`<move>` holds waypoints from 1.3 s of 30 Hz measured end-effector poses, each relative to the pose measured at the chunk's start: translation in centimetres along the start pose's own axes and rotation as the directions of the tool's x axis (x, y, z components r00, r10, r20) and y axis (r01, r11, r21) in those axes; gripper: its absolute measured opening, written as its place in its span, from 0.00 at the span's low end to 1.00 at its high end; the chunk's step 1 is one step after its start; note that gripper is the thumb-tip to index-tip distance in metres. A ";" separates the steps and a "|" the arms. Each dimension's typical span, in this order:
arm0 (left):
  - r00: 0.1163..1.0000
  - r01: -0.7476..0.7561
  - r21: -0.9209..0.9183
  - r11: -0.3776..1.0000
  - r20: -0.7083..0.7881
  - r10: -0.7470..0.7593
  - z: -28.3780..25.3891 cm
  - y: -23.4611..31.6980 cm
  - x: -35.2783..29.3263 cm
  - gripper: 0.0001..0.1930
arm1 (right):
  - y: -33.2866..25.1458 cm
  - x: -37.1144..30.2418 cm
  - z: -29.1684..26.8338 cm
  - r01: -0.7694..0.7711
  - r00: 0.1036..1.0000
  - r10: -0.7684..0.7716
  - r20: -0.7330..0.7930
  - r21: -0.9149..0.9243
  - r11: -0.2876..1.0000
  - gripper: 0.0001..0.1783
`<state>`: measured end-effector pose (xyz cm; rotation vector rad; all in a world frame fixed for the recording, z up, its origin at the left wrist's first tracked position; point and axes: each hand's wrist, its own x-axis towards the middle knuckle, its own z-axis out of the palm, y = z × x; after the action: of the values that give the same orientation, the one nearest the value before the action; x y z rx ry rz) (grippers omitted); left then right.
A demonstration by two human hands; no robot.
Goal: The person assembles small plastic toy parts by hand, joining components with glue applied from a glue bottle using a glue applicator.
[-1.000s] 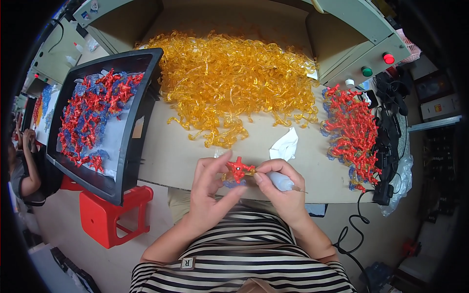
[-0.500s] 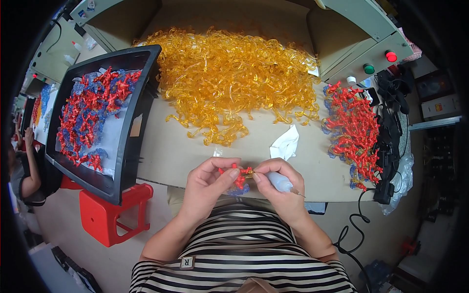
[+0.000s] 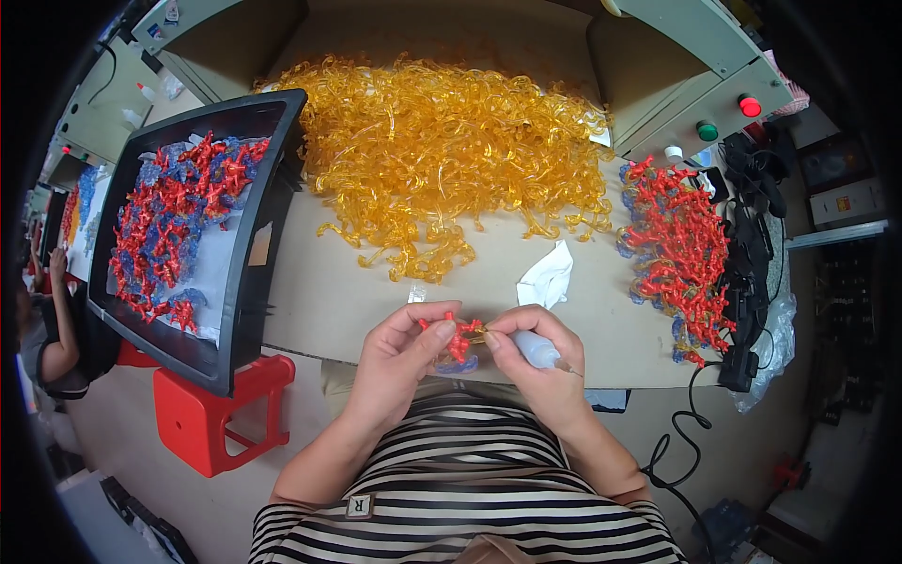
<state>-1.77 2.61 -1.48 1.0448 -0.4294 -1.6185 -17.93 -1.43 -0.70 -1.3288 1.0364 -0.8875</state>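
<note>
My left hand (image 3: 396,350) pinches a small red plastic figure (image 3: 458,346) with a translucent blue part (image 3: 457,368) at its lower end, held just above the table's near edge. Fingertips of my right hand (image 3: 549,376) close on a small amber piece (image 3: 481,331) that meets the red figure; most of it is hidden by the fingers. Tucked in the same right hand is a pale squeeze bottle (image 3: 534,350), its thin needle tip pointing right, away from the figure.
A big heap of amber curly pieces (image 3: 451,160) covers the table's back. At left, a black tray (image 3: 246,273) holds red and blue figures; more figures (image 3: 676,249) lie at right beside black cables. White paper (image 3: 545,274) lies mid-table. A red stool (image 3: 202,423) stands below the tray.
The red figure has tilted a little more upright between my fingers. Both hands otherwise stay in nearly the same place, and the bottle remains in my right hand.
</note>
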 end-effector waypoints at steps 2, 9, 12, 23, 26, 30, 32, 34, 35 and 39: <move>0.999 0.033 -0.054 0.998 0.022 -0.032 -0.1 0.0 0.1 0.12 | -0.1 0.1 0.0 -0.015 1.000 0.015 -0.008 0.012 1.000 0.05; 0.998 0.055 -0.114 0.992 0.025 -0.052 -0.3 0.0 0.2 0.13 | -0.1 0.1 -0.2 -0.040 0.999 0.041 -0.034 0.036 0.999 0.05; 0.999 0.051 -0.143 0.988 0.014 -0.050 -0.1 0.0 0.3 0.11 | 0.2 0.0 -0.2 -0.012 0.999 0.013 -0.034 0.023 1.000 0.06; 0.995 0.041 -0.299 0.953 0.095 -0.013 -0.7 -0.7 0.3 0.14 | -0.1 -0.6 -0.1 0.026 0.989 -0.023 0.148 -0.018 1.000 0.15; 0.996 0.048 -0.293 0.955 0.090 -0.022 -0.1 -0.1 0.1 0.21 | -0.2 -0.5 0.2 0.050 0.988 -0.050 0.144 0.001 0.999 0.14; 0.989 0.115 -0.349 0.930 0.129 -0.074 -0.1 0.5 0.1 0.28 | 0.0 -0.7 -0.3 0.031 0.994 -0.027 0.106 -0.038 0.999 0.14; 0.991 0.102 -0.314 0.944 0.120 -0.067 -0.3 0.3 0.1 0.28 | -0.1 -0.7 -0.5 0.025 0.993 -0.019 0.118 -0.045 0.999 0.14; 0.992 0.088 -0.279 0.956 0.110 -0.059 -0.4 -0.1 0.1 0.29 | -0.5 -0.5 -0.5 0.066 0.975 -0.054 0.216 -0.050 0.997 0.18; 0.997 -0.025 -0.140 0.990 0.063 0.034 -0.3 -0.5 0.0 0.29 | -0.9 -0.4 -0.6 0.067 0.975 -0.055 0.216 -0.050 0.996 0.18; 0.985 -0.166 0.039 0.985 0.050 0.164 0.2 -0.3 -0.4 0.30 | -0.9 0.2 -0.8 0.063 0.970 -0.031 0.241 -0.127 0.990 0.15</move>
<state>-2.11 3.05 -1.41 0.9783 -0.5693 -1.4938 -18.60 -1.91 0.21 -1.5375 0.8916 -0.6821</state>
